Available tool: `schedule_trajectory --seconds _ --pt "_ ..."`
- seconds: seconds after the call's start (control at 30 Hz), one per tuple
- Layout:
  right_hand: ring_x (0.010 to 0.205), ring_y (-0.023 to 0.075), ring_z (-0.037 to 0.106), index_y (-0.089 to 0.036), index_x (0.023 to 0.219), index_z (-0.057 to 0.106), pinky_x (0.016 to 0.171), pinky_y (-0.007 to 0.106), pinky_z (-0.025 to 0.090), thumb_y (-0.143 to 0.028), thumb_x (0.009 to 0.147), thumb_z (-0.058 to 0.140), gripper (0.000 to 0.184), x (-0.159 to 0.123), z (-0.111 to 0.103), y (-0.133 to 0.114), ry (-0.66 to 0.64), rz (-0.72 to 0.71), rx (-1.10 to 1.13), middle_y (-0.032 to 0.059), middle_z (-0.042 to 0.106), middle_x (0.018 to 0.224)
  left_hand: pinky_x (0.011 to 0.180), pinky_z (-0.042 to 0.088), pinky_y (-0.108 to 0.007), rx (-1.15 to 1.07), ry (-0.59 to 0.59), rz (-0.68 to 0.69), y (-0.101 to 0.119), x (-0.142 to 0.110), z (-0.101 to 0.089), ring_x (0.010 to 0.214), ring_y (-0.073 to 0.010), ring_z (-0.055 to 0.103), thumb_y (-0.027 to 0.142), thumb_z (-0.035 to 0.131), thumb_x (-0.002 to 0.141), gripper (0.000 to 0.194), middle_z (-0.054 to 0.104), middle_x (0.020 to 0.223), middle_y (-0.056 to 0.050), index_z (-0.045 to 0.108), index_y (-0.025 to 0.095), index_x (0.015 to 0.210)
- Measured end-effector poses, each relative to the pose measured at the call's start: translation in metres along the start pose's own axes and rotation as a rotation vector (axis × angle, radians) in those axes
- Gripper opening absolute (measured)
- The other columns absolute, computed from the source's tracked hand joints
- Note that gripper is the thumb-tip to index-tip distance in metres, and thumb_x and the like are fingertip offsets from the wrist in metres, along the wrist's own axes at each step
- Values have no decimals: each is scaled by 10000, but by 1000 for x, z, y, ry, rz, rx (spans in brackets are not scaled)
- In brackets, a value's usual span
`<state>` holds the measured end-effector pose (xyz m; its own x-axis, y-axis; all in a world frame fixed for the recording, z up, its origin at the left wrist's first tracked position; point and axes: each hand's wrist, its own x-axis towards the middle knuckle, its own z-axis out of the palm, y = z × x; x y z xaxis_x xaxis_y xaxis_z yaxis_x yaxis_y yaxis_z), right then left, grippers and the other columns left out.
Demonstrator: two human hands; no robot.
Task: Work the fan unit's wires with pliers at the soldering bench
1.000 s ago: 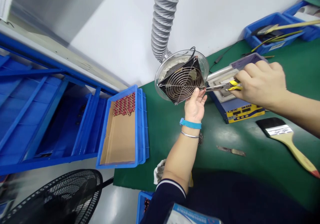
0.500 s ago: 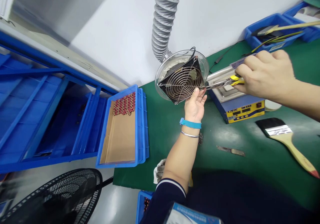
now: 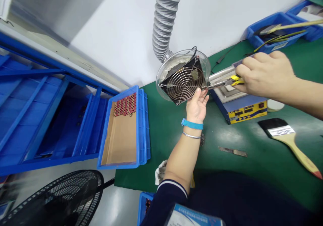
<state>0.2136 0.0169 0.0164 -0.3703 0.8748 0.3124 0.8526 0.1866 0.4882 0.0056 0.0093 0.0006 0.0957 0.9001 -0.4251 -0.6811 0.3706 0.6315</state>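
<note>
My left hand (image 3: 197,106) reaches up to the lower right corner of a square black fan with a wire grille (image 3: 183,80), its fingers pinched at the frame's edge. The fan sits in the clear round hood (image 3: 205,61) of a grey ribbed extraction hose (image 3: 165,17). My right hand (image 3: 264,73) is closed on yellow-handled pliers (image 3: 223,83), whose metal tips meet the same fan corner beside my left fingers. A blue band and a thin bracelet circle my left wrist.
A blue and yellow heating unit (image 3: 239,105) stands under the pliers on the green mat (image 3: 176,132). A wooden-handled brush (image 3: 290,142) lies right. A blue tray (image 3: 123,132) holds red rings. Blue bins (image 3: 275,31) stand far right; a floor fan (image 3: 58,199) stands below left.
My right hand with the pliers has lifted slightly and shifted right, uncovering more of the heating unit's top. The left hand and fan stay put.
</note>
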Motion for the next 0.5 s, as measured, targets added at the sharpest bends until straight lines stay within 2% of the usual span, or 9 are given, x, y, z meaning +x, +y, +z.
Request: schedule_trajectory --seconds 0.13,0.23,0.4,0.5 --pt "862 230 507 -135 873 488 641 297 190 -538 846 541 407 -5 -2 -7 -34 -10 68 96 535 869 1142 372 -383 -4 -2 -2 0 0 1 1404 -242 435 219 558 924 205 665 1273 -72 665 119 780" --pt "831 254 566 -119 902 508 592 290 188 -530 891 486 412 -13 -7 -17 -103 46 177 124 568 884 1140 370 -378 -18 1 -1 0 0 1 1408 -238 430 219 560 923 229 662 1278 -65 651 113 742" --pt "685 264 586 -142 916 526 547 283 193 -624 927 431 491 -22 -15 -36 -435 205 396 103 590 765 1122 385 -363 -29 7 -5 -2 0 0 1397 -230 447 209 569 916 224 673 1252 -62 645 109 731" --pt "653 227 538 -151 824 526 577 287 267 -668 887 459 524 -25 -15 -43 -577 211 727 91 552 693 1104 401 -344 -29 8 -14 -3 -1 1 1389 -233 457 197 581 906 190 675 1242 -86 644 102 754"
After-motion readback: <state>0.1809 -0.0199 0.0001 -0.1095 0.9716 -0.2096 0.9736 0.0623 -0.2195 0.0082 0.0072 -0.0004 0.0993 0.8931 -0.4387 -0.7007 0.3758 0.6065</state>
